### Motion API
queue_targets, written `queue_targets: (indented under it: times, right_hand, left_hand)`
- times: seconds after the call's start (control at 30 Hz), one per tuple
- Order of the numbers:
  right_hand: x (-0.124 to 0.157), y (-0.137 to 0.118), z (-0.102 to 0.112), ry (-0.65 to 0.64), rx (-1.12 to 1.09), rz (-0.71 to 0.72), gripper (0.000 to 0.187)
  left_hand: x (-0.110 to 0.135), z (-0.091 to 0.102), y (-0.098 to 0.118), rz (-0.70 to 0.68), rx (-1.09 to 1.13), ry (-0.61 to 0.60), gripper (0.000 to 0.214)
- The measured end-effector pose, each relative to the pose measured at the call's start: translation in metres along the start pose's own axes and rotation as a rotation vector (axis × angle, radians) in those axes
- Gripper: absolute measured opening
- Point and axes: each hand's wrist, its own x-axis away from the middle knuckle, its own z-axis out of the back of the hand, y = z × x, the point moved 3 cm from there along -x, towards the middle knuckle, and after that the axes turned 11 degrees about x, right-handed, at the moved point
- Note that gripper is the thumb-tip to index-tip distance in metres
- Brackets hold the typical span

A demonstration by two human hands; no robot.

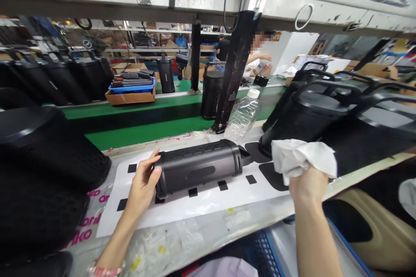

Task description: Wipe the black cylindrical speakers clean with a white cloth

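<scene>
A black oblong housing (198, 168) with rounded edges, a perforated top side and a loop handle at its right end lies on its side on a white sheet (113, 216). My left hand (144, 181) grips its left end, thumb on the near edge and fingers partly hidden behind. Off to the right, my right hand (307, 186) clutches a crumpled white cloth (302, 156), apart from the housing. Several black squares (193, 192) mark the sheet. Two flat dark pads (273, 176) lie by the handle, below the cloth.
Upright black housings with handles (318, 108) crowd the right; more dark units (39, 151) stand left. A clear plastic bottle (243, 112) stands beside a black post (232, 69). Behind runs a green conveyor (146, 125). A blue basket (266, 251) sits below the bench edge. Another person (258, 58) is beyond.
</scene>
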Motion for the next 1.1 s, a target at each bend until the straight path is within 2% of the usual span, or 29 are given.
queue_targets:
  times: [0.1, 0.17, 0.27, 0.37, 0.43, 0.5, 0.57, 0.63, 0.7, 0.77, 0.87, 0.93, 1.0, 1.07, 1.1]
  right_hand:
    - [0.02, 0.006, -0.009, 0.052, -0.002, -0.025, 0.06]
    - [0.034, -0.001, -0.02, 0.022, 0.003, 0.028, 0.057]
    - [0.058, -0.022, -0.046, -0.19, -0.022, 0.266, 0.05]
    - [0.084, -0.033, -0.066, -0.432, -0.026, 0.618, 0.055]
    - [0.099, -0.028, -0.065, -0.502, 0.002, 0.812, 0.068]
    - [0.108, -0.018, -0.052, -0.546, 0.029, 0.863, 0.072]
    - [0.109, -0.005, -0.035, -0.651, 0.026, 0.702, 0.061]
    - [0.109, 0.009, -0.021, -0.829, -0.014, 0.456, 0.047]
    - [0.107, 0.02, -0.013, -0.924, -0.1, 0.219, 0.032]
    - [0.099, 0.032, -0.008, -0.826, -0.208, -0.022, 0.022]
    - [0.085, 0.047, -0.006, -0.551, -0.319, -0.307, 0.033]
    - [0.075, 0.049, -0.006, -0.43, -0.36, -0.355, 0.042]
    - [0.066, 0.044, -0.008, -0.353, -0.388, -0.33, 0.046]
    - [0.061, 0.038, -0.014, -0.336, -0.431, -0.29, 0.049]
    - [0.061, 0.035, -0.019, -0.354, -0.457, -0.274, 0.051]
  left_hand:
    - [-0.001, -0.001, 0.0, 0.034, -0.023, 0.01, 0.035]
    - [-0.005, -0.003, 0.0, 0.074, -0.039, 0.008, 0.04]
    - [-0.014, -0.008, 0.002, 0.147, -0.072, -0.009, 0.05]
    - [-0.025, -0.014, 0.006, 0.228, -0.105, -0.008, 0.046]
    - [-0.032, -0.016, 0.009, 0.271, -0.117, 0.004, 0.043]
    - [-0.037, -0.016, 0.009, 0.296, -0.124, 0.017, 0.043]
    - [-0.04, -0.014, 0.006, 0.306, -0.129, 0.032, 0.043]
    - [-0.043, -0.011, 0.001, 0.317, -0.13, 0.041, 0.045]
    - [-0.045, -0.01, -0.003, 0.328, -0.129, 0.043, 0.047]
    - [-0.045, -0.01, -0.005, 0.326, -0.124, 0.04, 0.048]
    - [-0.04, -0.012, -0.003, 0.287, -0.12, 0.038, 0.047]
    - [-0.03, -0.011, 0.001, 0.228, -0.12, 0.027, 0.047]
    - [-0.012, -0.009, 0.005, 0.126, -0.138, -0.042, 0.055]
    - [0.01, -0.007, 0.007, 0.048, -0.186, -0.153, 0.079]
    - [0.021, -0.004, 0.007, 0.057, -0.213, -0.201, 0.095]
